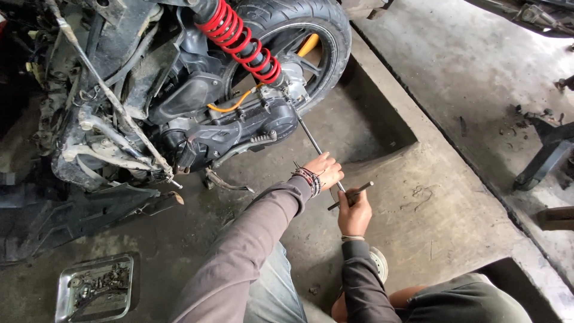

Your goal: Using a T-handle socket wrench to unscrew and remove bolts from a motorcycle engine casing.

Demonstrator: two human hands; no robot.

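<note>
Both hands grip a long T-handle wrench (pixel 326 161) that runs up to the scooter's engine case (pixel 251 119) below the red spring (pixel 239 39), the left hand (pixel 326 170) closed around its shaft, the right hand (pixel 354 212) clasping the crossbar, above the concrete floor (pixel 418 209).

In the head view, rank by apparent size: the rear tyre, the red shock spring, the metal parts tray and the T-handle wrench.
1. rear tyre
2. red shock spring and T-handle wrench: similar length, unsure
3. metal parts tray, though it sits nearer the camera
</note>
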